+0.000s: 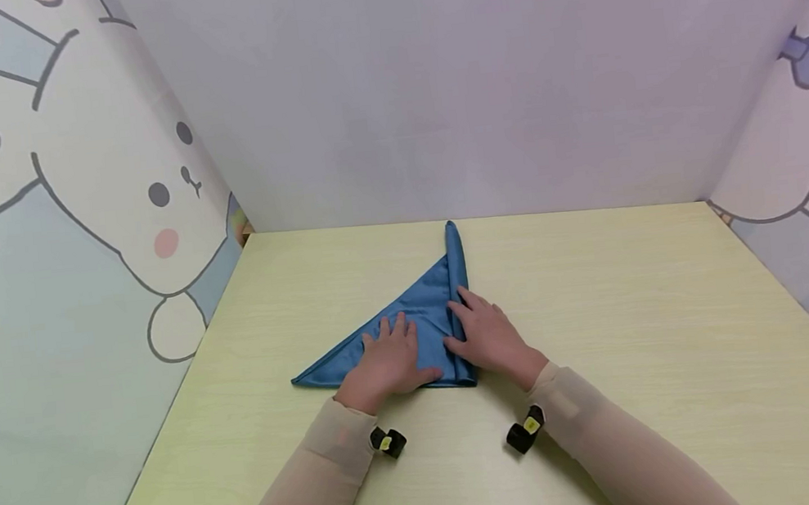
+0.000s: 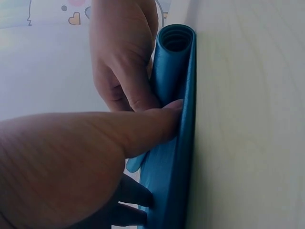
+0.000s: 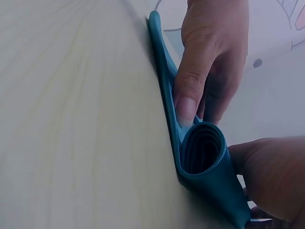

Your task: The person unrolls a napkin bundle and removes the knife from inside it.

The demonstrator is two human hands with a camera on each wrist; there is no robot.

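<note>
There are one cloth (image 1: 429, 328), two hands (image 1: 390, 363) (image 1: 493, 340), two sleeves (image 1: 310, 480) (image 1: 624, 443), two wrist cameras (image 1: 389, 442) (image 1: 524, 431) and one table (image 1: 678, 322).

Pale wood-grain table (image 1: 637, 285), blue cloth (image 1: 431, 336) directly on it — partly rolled

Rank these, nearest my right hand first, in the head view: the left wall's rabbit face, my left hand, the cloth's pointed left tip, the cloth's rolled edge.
1. Rolled edge: touching your right hand, on the cloth's right side.
2. Left hand: to the left, on the cloth.
3. Pointed tip: farther left, past the left hand.
4. Rabbit face: farthest, on the left wall.
</note>
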